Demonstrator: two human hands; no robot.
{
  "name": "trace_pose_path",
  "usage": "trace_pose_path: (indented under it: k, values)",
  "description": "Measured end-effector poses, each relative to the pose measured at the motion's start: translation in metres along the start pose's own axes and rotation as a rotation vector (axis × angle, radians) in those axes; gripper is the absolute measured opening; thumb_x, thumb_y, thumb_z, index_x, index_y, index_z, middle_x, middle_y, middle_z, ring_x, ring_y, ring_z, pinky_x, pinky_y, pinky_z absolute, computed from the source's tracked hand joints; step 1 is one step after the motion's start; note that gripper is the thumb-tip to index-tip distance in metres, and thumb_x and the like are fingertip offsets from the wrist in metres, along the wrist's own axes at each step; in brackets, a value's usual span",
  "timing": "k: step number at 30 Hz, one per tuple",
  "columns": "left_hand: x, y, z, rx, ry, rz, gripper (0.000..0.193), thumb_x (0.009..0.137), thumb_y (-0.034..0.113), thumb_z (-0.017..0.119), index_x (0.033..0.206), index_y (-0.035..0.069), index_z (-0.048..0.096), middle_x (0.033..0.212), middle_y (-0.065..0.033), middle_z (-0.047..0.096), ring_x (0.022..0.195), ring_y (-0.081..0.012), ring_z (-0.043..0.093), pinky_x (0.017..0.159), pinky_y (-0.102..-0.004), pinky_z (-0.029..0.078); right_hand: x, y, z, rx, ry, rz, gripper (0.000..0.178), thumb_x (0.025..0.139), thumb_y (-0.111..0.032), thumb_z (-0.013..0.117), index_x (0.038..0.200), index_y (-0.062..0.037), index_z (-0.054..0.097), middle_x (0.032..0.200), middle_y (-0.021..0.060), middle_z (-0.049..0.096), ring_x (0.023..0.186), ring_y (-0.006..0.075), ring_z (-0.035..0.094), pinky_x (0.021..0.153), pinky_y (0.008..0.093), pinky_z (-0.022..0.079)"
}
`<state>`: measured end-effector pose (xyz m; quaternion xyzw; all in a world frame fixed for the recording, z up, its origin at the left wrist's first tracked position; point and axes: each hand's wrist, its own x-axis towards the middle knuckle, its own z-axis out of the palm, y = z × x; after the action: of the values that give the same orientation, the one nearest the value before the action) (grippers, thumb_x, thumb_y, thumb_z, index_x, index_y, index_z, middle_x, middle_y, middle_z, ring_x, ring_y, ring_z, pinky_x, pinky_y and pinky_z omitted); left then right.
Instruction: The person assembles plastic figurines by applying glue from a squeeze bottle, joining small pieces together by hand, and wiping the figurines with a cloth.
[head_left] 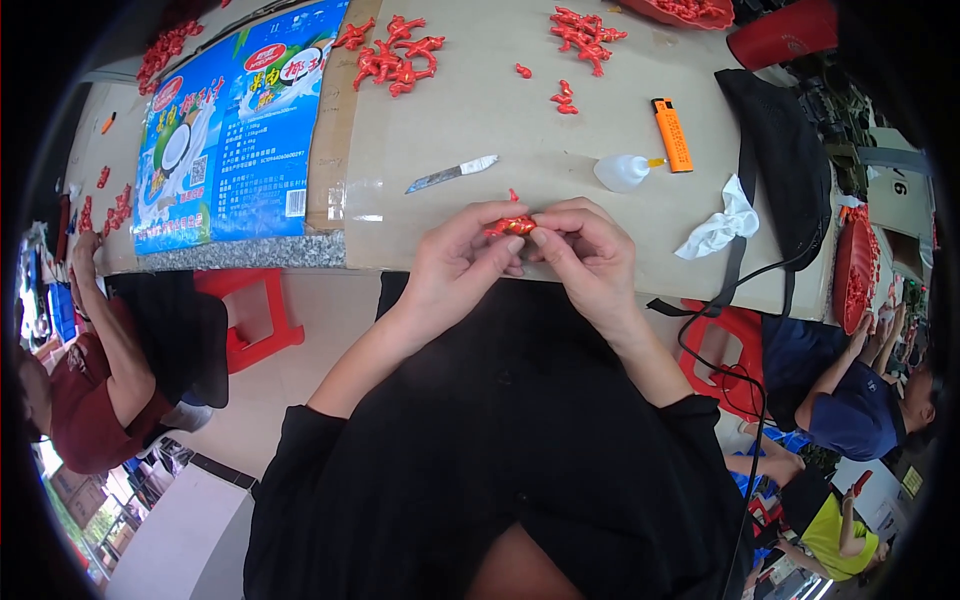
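Between my fingertips, just over the table's near edge, is a small glossy red figurine point(510, 226) with a hint of gold on it. My left hand point(465, 260) pinches it from one side. Thumb and fingers of my right hand point(590, 250) close on its other end, hiding part of it. Beyond my hands lies a thin metal blade point(450, 174) with a white-wrapped handle. A squat white squeeze bottle point(621, 173) with a yellowish nozzle rests on its side to the right. Its tip reaches a flat orange tool point(671, 135) with a black end.
Red figurine piles point(397, 58) point(588, 38) lie farther back, with loose red parts point(565, 98) nearer. Blue printed cardboard point(235, 130) covers the left. Crumpled white tissue point(722, 218), a black bag point(785, 170) and a cable point(735, 285) lie right. People sit at both sides.
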<state>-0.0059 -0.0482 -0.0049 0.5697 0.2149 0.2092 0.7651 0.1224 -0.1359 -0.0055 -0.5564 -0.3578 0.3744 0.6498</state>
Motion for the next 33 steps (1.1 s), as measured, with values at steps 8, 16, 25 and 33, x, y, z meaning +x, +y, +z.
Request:
trace_pose_path:
  k: [8, 16, 25, 33]
  values:
    - [0.0032, -0.0026, -0.0059, -0.006, 0.018, 0.143, 0.020, 0.085, 0.001, 0.045, 0.105, -0.001, 0.050, 0.092, -0.0087, 0.056, 0.076, -0.0135, 0.056, 0.070, -0.0273, 0.049, 0.0001, 0.0052, -0.0006, -0.060, -0.041, -0.053, 0.013, 0.077, 0.006, 0.054, 0.090, 0.0033, 0.055, 0.091, 0.0075, 0.050, 0.076, 0.0108, 0.056, 0.065, 0.0203, 0.048]
    - [0.0035, -0.0007, -0.0047, -0.211, 0.004, 0.083, 0.011, 0.084, -0.004, 0.044, 0.094, 0.001, 0.045, 0.089, -0.0068, 0.054, 0.081, -0.0115, 0.055, 0.075, -0.0260, 0.047, -0.0003, 0.0025, 0.0022, -0.038, -0.022, -0.088, 0.012, 0.078, 0.008, 0.052, 0.090, 0.0056, 0.052, 0.091, 0.0086, 0.049, 0.075, 0.0120, 0.056, 0.065, 0.0219, 0.048]
    - [0.0039, 0.0002, -0.0055, -0.198, -0.004, 0.045, 0.012, 0.082, -0.005, 0.047, 0.090, 0.002, 0.041, 0.092, -0.0079, 0.053, 0.086, -0.0131, 0.054, 0.080, -0.0262, 0.044, -0.0014, -0.0004, 0.0021, 0.017, -0.015, -0.084, 0.015, 0.076, 0.010, 0.053, 0.091, 0.0047, 0.052, 0.091, 0.0089, 0.049, 0.074, 0.0118, 0.055, 0.063, 0.0219, 0.048]
    - [0.0062, 0.0028, -0.0058, -0.186, -0.013, 0.016, 0.015, 0.082, -0.004, 0.049, 0.093, 0.002, 0.040, 0.095, -0.0090, 0.053, 0.091, -0.0135, 0.053, 0.083, -0.0270, 0.043, -0.0006, 0.0007, -0.0009, -0.021, -0.027, -0.164, 0.018, 0.074, 0.011, 0.054, 0.091, 0.0038, 0.052, 0.091, 0.0090, 0.048, 0.070, 0.0108, 0.053, 0.062, 0.0215, 0.047]
